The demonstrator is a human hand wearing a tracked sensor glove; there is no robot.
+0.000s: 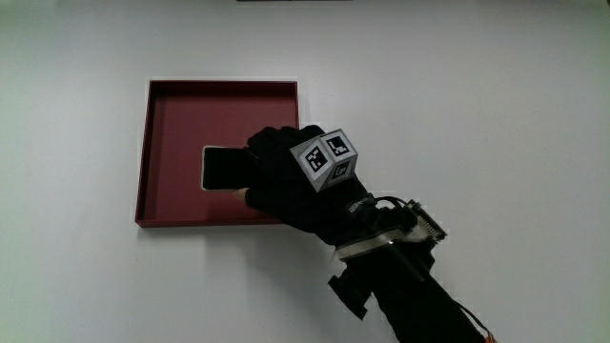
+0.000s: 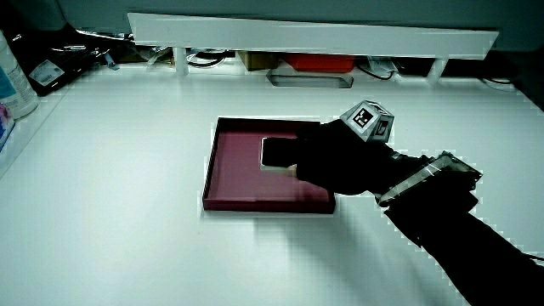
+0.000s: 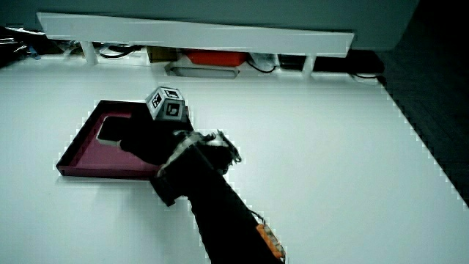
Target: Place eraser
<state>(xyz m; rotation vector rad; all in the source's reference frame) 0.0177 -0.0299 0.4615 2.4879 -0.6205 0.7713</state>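
White table (image 1: 496, 86) — hand (image 1: 286, 181) grips black eraser (image 1: 227, 169) inside red tray (image 1: 176, 114).

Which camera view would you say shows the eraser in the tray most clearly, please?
The main view: from above, the black eraser shows as a rectangle inside the red tray, partly under the hand. In both side views it is foreshortened and the hand covers more.

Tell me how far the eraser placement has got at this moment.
Nearly done. The eraser already lies inside the red tray, apparently on its floor, as a side view also shows. In hand: the hand reaches over the tray edge nearer the person, with its fingers at the eraser's end. Whether they grip it or merely touch it cannot be told. Left: letting go and pulling the hand clear of the tray.
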